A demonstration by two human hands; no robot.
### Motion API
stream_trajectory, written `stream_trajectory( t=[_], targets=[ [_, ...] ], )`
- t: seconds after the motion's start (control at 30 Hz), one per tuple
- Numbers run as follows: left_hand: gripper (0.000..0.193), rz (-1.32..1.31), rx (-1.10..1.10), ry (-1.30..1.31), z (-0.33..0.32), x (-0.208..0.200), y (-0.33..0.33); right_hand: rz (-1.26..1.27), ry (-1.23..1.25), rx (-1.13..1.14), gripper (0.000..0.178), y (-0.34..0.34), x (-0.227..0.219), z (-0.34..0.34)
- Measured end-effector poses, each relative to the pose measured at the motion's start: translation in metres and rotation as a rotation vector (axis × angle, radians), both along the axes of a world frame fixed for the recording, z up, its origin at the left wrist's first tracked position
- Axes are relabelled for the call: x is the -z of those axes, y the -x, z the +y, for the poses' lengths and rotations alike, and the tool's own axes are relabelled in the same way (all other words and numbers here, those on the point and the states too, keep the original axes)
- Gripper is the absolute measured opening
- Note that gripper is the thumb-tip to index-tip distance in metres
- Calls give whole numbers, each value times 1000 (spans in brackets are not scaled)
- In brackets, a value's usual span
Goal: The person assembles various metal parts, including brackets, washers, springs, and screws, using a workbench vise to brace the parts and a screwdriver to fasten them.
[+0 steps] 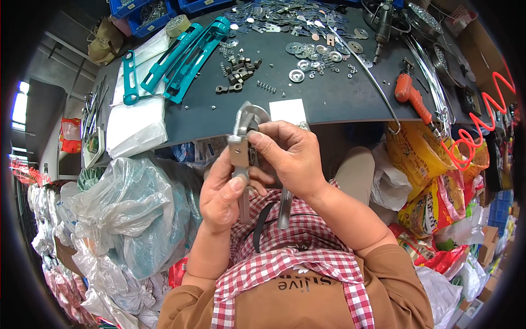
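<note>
A grey metal part with a handle-like shape (239,156) is held up in front of my apron, just short of the table's near edge. My left hand (221,192) is closed around its lower stem, thumb pressed on the metal. My right hand (290,153) pinches its upper end, thumb and forefinger together beside a rounded bracket. A second channel-shaped metal leg (284,211) slants down below my right hand; my fingers hide where it joins. Just beyond my hands, a white square sheet (287,111) lies at the table edge.
On the dark table (203,123) lie teal frames (189,63), dark metal blocks (238,72), springs (266,86), washers (296,75) and a heap of flat metal pieces (285,16). An orange power tool (412,96) and red coiled hose (466,145) are at right; plastic bags (134,208) crowd the left.
</note>
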State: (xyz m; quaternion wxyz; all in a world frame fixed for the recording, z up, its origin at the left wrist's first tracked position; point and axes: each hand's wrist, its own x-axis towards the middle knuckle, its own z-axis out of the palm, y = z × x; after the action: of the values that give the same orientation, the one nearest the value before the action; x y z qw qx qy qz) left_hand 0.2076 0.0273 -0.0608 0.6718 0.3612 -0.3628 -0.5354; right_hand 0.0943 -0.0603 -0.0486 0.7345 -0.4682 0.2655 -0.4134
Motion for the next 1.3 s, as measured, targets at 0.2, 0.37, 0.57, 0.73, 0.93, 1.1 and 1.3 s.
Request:
stream_trajectory(
  t=[0.2, 0.37, 0.57, 0.73, 0.93, 1.1, 1.3],
  targets=[
    [65, -78, -34, -26, 5, -1, 4, 188, 149, -83, 18, 7, -3, -10],
    [65, -274, -76, -18, 8, -12, 8, 146, 156, -183, 17, 14, -5, -15],
    [62, -1030, -204, 103, 18, -27, 8, -143, 304, -156, 16, 14, 19, -14],
    [66, -901, -218, 171, 20, -22, 17, -200, 483, -100, 19, 18, 28, -8],
    [66, -987, -232, 247, 18, -20, 15, -127, 631, -69, 22, 24, 28, -10],
    [62, -864, -271, 145, 24, -16, 12, 233, 815, 15, 22, 47, 15, -31],
    [56, -615, -288, 113, 10, 1, 8, 1371, 1253, 832, 27, 161, 95, -180]
  ],
)
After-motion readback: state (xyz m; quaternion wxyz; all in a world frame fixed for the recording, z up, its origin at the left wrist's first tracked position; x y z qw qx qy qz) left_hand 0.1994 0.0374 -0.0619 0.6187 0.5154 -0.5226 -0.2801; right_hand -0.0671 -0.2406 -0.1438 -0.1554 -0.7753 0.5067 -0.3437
